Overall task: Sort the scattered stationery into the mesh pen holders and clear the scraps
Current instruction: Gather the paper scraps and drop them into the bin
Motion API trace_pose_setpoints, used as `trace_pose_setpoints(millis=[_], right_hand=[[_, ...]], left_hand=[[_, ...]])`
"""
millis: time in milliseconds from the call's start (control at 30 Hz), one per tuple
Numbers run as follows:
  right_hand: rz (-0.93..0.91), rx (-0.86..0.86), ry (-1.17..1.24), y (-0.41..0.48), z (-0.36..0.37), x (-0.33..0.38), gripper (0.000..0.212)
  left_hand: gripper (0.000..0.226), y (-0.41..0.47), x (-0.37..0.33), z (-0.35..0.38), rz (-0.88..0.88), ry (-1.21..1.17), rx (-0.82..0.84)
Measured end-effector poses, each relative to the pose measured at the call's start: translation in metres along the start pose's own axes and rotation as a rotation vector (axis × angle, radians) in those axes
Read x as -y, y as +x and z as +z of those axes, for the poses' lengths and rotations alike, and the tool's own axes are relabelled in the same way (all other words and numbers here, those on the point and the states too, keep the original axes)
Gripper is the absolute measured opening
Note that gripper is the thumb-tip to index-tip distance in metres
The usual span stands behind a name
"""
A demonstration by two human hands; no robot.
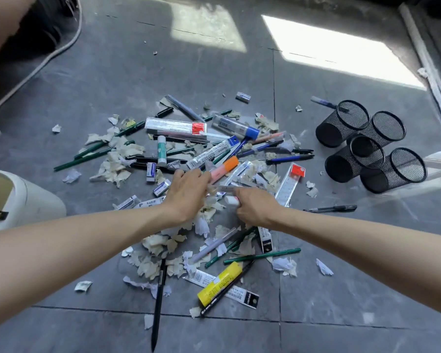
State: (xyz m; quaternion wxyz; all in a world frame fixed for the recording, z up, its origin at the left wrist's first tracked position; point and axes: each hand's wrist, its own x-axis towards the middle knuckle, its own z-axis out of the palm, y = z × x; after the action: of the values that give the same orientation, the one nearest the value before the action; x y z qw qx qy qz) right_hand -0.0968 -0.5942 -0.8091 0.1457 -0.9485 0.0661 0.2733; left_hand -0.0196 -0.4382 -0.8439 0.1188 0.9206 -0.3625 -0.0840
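Pinching a small white-pink piece [231,200] in right grip [255,208]; curling left grip [186,192] onto orange-capped highlighter [223,168], hold unclear. Amid paper scraps [117,159] on floor [107,72], left of tipped mesh pen holders [341,124].

Grey tiled floor [87,85] carries pens [289,159], rulers [175,124], erasers [150,171], paper scraps [117,171] and mesh holders [331,133].

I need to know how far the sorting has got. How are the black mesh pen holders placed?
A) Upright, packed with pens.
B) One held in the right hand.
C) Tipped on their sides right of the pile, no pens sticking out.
C: the mesh pen holders lie tipped over in a cluster on the floor, mouths showing no pens; the right hand grips only a small white item.
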Motion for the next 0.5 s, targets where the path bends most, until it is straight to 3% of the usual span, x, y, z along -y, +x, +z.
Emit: trace_pose_setpoints(millis=[100, 167, 333, 500], right_hand=[[-0.061, -0.135, -0.018, 0.018, -0.012, 0.002, 0.015], [-0.088, -0.122, -0.08, 0.032, -0.015, 0.0, 0.027], [-0.122, -0.083, -0.196, 0.049, -0.01, -0.004, 0.027], [-0.152, -0.196, -0.256, 0.059, -0.024, -0.001, 0.042]], left_hand=[[0.016, 0.013, 0.001, 0.002, -0.025, -0.086, -0.001], [0.019, 0.017, 0.001, 0.0, -0.05, -0.106, 0.054], [0.011, 0.024, 0.002, 0.002, -0.066, 0.002, 0.146], [0.009, 0.038, 0.01, -0.007, -0.068, 0.085, 0.026]])
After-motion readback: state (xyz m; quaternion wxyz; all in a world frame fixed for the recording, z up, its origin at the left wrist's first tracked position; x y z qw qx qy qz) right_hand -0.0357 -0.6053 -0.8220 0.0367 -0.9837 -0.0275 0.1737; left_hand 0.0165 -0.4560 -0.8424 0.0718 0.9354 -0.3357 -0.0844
